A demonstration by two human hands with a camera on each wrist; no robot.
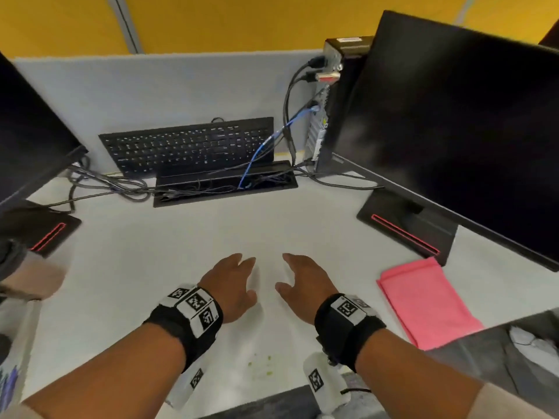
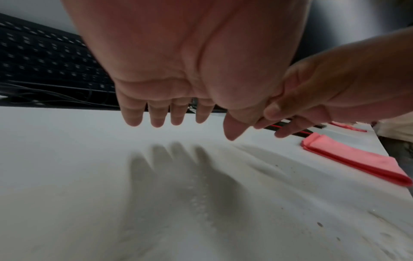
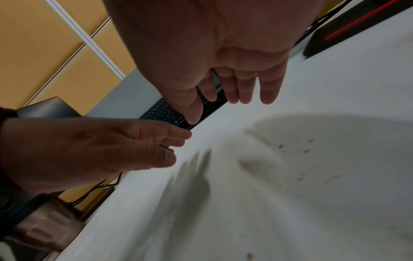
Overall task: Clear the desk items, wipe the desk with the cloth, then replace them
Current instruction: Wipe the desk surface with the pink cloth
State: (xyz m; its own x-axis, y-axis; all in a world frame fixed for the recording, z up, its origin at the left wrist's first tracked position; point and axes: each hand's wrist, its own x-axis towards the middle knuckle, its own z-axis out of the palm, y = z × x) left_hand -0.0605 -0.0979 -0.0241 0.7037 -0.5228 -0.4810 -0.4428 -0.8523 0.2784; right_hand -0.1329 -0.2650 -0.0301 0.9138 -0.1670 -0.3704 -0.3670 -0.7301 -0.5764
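Observation:
Both hands hover side by side just above the white desk (image 1: 169, 255), holding nothing. My left hand (image 1: 233, 282) has straight, slightly spread fingers (image 2: 156, 116) pointing away from me. My right hand (image 1: 302, 279) is likewise relaxed, its fingers (image 3: 245, 91) loosely extended. A folded pink cloth (image 1: 426, 300) lies flat to the right of my right hand, also seen as a pink cloth (image 2: 348, 159) in the left wrist view. A black keyboard (image 1: 187, 146) leans against the grey partition at the back. Small greenish crumbs (image 1: 260, 361) dot the desk near its front edge.
A dark monitor (image 1: 453, 122) on a red-striped base (image 1: 405, 231) stands at the right, a second monitor (image 1: 27, 125) at the left. A small computer (image 1: 332, 101) with cables sits behind; a cable tray (image 1: 223, 186) lies mid-back. A tan cylindrical object (image 1: 30, 279) sits far left.

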